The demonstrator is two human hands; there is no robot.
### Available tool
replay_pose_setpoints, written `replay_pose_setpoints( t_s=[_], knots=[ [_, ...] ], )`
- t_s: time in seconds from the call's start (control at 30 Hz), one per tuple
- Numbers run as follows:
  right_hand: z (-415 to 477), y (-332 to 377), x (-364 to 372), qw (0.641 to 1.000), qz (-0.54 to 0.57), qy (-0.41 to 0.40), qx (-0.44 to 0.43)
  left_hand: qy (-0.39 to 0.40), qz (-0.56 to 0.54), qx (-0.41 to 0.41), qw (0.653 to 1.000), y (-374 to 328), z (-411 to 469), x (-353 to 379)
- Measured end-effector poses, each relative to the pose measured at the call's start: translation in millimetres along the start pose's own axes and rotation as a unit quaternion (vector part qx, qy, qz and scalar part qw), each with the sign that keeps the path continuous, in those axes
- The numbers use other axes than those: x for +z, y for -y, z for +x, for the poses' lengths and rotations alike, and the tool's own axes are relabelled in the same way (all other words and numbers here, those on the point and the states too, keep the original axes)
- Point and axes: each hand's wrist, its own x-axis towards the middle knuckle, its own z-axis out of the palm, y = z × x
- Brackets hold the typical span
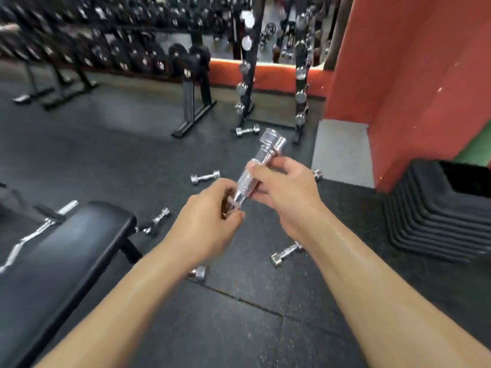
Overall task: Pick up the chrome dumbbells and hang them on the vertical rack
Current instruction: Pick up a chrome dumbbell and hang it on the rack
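I hold one chrome dumbbell (261,155) in both hands, tilted with its far head up and to the right. My left hand (210,219) grips its near head, which is mostly hidden. My right hand (287,189) pinches the knurled handle. Several more chrome dumbbells lie on the black rubber floor, such as one (205,177) ahead, one (247,130) by the rack foot and one (285,254) under my right forearm. The vertical rack (251,73) stands ahead with chrome dumbbells hung on it; a second upright (301,75) stands to its right.
A black padded bench (69,251) fills the lower left, with a chrome curl bar (39,229) beside it. A long rack of black dumbbells (106,49) lines the back wall. A red wall (414,75) and stacked black steps (438,213) stand on the right.
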Motion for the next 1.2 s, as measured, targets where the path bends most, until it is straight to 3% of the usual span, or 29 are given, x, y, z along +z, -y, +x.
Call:
replay_pose_setpoints(
  t_s=[0.2, 0.37, 0.53, 0.7, 0.8, 0.93, 1.07, 1.2],
  knots=[
    [-67.3, 270.6, 33.4, 0.975, -0.004, 0.044, -0.217, -0.148, -0.043, 0.135, 0.979, -179.3, 19.1, -179.9],
    [-138.9, 391.4, 40.4, 0.917, -0.075, 0.078, -0.383, -0.262, 0.003, 0.198, 0.945, -276.6, 9.5, -263.6],
    [-185.5, 444.0, 43.3, 0.835, -0.174, 0.111, -0.511, -0.348, 0.060, 0.246, 0.903, -335.9, -3.9, -315.3],
    [-201.7, 475.1, 38.5, 0.796, -0.173, 0.131, -0.565, -0.369, 0.067, 0.274, 0.886, -367.2, -12.2, -342.5],
    [-201.4, 489.4, 33.1, 0.782, -0.172, 0.125, -0.586, -0.377, 0.082, 0.277, 0.880, -378.2, -8.0, -348.0],
    [-194.5, 500.9, 27.6, 0.769, -0.168, 0.103, -0.609, -0.404, 0.017, 0.303, 0.863, -388.0, 3.5, -347.3],
    [-183.8, 501.7, 25.3, 0.760, -0.141, 0.068, -0.631, -0.440, 0.051, 0.319, 0.838, -396.7, 14.6, -343.9],
    [-165.3, 505.0, 20.5, 0.755, -0.122, 0.036, -0.644, -0.430, 0.083, 0.323, 0.839, -403.5, 28.6, -339.1]
  ],
)
